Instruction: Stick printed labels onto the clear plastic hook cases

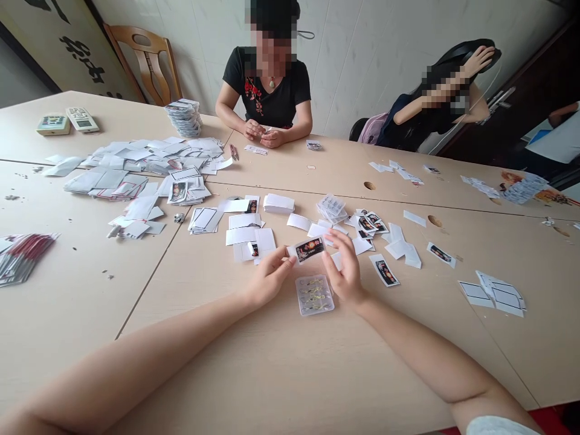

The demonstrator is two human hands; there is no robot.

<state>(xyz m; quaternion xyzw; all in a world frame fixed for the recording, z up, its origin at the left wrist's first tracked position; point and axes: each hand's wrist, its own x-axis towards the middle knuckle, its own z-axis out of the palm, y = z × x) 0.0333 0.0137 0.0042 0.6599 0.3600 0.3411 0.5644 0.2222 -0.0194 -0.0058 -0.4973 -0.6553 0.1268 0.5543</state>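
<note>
Two bare forearms reach out across a pale wood-grain table (290, 374) from the bottom of the view. The left hand (270, 277) and the right hand (343, 267) grip a small card (310, 250) printed with a dark picture, pinching its opposite ends between the fingertips. Neither hand is clenched into a fist; the fingers are curved and lightly closed on the card's edges. The card sits between the hands, just above a clear plastic packet (315, 295) holding small gold-coloured pieces, which lies on the table just below the right hand.

Loose white slips and printed cards (385, 270) are scattered around the hands. Farther left is a wide spread of white paper (149, 160), beyond it a tall stack of cards (183, 118), and two remote controls (53, 125) sit near the far corner. A bundle with red edges (25, 257) lies at the left edge.

Across the table, a seated co-worker's hands (260, 134) meet over something too small to make out. To the right, another seated person raises one arm (448, 78) to their head.
</note>
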